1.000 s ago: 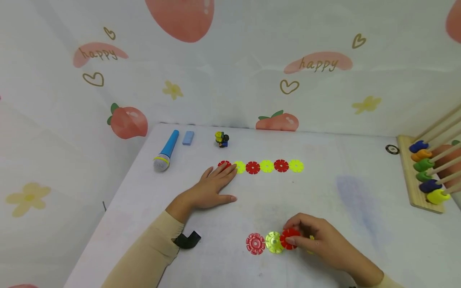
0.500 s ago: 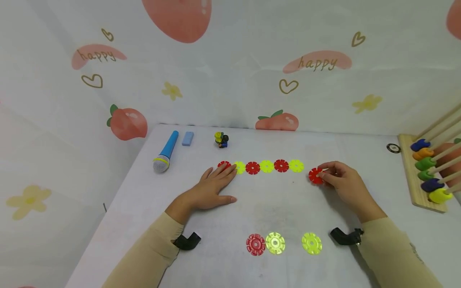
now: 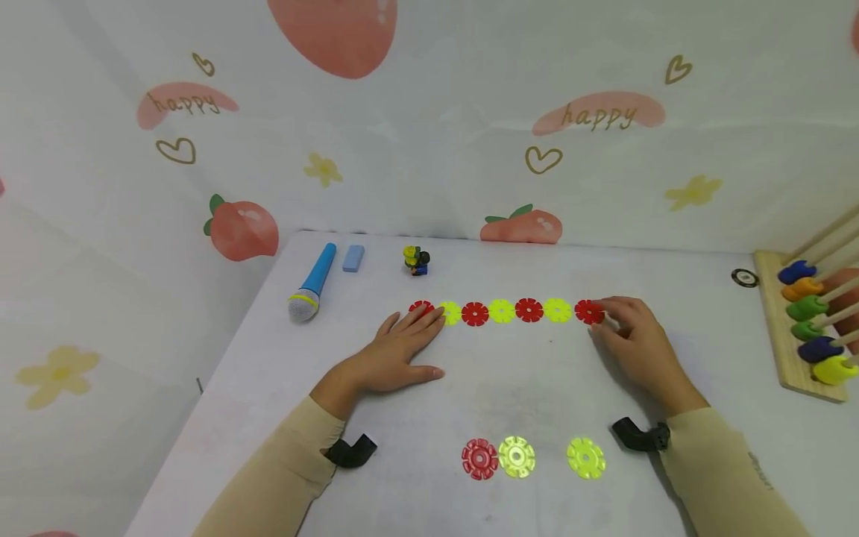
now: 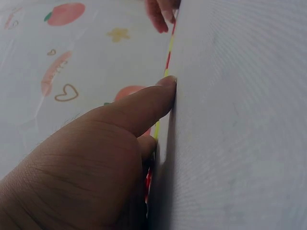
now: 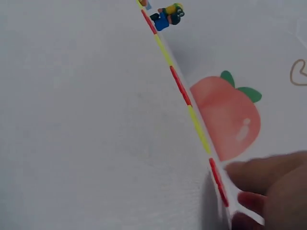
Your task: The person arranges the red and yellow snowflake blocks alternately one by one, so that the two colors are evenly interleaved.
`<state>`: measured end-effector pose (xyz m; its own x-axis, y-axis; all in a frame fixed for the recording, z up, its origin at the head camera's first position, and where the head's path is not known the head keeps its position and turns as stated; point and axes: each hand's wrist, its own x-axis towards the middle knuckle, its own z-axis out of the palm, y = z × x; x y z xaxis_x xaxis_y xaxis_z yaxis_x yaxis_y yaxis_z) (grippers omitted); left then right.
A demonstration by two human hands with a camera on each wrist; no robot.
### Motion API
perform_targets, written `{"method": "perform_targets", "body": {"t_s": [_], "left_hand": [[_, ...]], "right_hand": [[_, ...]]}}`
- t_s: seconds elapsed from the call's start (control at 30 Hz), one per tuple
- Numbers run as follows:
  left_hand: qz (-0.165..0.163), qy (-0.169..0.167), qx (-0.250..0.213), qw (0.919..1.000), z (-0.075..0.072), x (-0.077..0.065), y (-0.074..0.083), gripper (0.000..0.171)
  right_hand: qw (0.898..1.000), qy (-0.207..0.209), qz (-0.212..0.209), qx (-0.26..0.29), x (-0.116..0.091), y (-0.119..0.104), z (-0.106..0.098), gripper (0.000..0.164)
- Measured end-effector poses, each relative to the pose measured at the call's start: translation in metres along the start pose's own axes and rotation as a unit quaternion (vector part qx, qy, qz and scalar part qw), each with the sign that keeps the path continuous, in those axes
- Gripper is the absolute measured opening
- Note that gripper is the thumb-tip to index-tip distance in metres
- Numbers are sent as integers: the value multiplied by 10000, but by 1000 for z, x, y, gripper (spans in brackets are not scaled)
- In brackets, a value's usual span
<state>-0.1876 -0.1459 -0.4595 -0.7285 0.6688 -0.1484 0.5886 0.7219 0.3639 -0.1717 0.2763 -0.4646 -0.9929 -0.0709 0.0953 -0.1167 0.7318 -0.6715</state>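
Observation:
In the head view my left hand (image 3: 389, 358) lies flat with its fingers spread. Its fingertips rest on a red disc (image 3: 421, 307) and a yellow disc (image 3: 452, 313), both notched plastic connector discs at the row's left end. My right hand (image 3: 640, 347) pinches the edge of another red notched disc (image 3: 587, 312) at the right end, a narrow gap from a yellow disc (image 3: 557, 310). Its fingers are curved; in the right wrist view the thumb is hidden. Nearer to me lie a red disc (image 3: 479, 459), a pale yellow disc (image 3: 517, 456) and a yellow disc (image 3: 586, 458).
A toy microphone (image 3: 313, 285), a blue block (image 3: 353, 258) and a small toy figure (image 3: 417, 260) lie along the back. At the right stand a wooden rack with coloured beads (image 3: 798, 358) and a black-and-white round token (image 3: 744, 277).
My right hand has carried the red disc from the near group up to the far row's right end, and then brought it in line. My left hand stays in place.

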Motion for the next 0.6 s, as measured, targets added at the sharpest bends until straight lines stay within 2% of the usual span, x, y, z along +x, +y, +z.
{"method": "perform_targets", "body": {"t_s": [0.1,0.2,0.4,0.6], "left_hand": [[28,16,-7,10000,0,1,1,89],[17,34,9,10000,1,0,1,89],[52,83,17,10000,-1,0,3,88],[5,75,-61,10000,-4,-2,6,88]], "right_hand": [[9950,-200,-688,-689,-9,0,2,48],[9870,-317,-1071,-1156,-14,1,4,52],[9823,-231,-1275,-1351,-15,2,8,54],[9848,-321,-1155,-1256,-17,-4,7,56]]}}
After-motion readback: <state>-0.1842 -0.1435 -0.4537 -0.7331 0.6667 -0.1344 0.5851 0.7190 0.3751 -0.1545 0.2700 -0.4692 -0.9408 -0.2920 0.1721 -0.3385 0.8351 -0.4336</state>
